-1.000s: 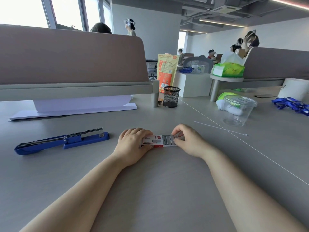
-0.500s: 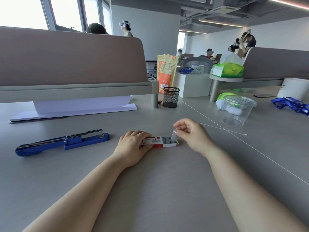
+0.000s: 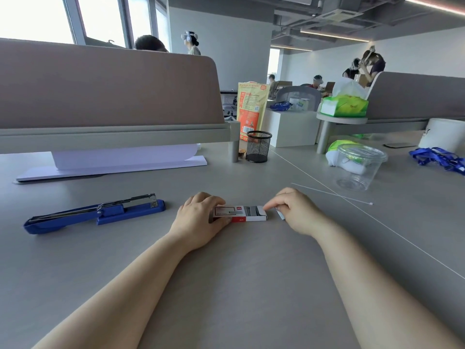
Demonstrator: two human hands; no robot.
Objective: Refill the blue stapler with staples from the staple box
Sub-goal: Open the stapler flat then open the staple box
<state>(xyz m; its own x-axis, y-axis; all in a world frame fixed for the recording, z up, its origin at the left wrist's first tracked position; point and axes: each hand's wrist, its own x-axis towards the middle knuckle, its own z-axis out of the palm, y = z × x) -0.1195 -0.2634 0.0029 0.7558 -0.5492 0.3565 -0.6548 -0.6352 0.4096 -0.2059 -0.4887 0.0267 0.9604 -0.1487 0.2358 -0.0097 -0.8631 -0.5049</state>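
Staples [image 3: 252, 211] are showing as grey rows inside the open staple box [image 3: 240, 214], which is lying flat on the grey desk [image 3: 226, 285] right in front of you, between your two hands. Your left hand [image 3: 198, 220] is lying over the left end of the box, with the fingers curled down around it and the thumb pressing on its near side, holding it on the desk. Your right hand [image 3: 297, 210] is sitting at the right end of the box. Its first finger is reaching out and touching the far right corner of the box, and the other fingers are curling in. A small pale piece is peeking out under that hand, but you cannot tell what it is.

Your blue stapler [image 3: 95, 214] is lying well off to the left on the desk, away from both hands. Its blue top is swung flat open and its silver metal track is pointing right.

Farther back, a black mesh cup [image 3: 258, 146] is standing by the divider, and a clear plastic tub [image 3: 357, 165] is sitting off to the right
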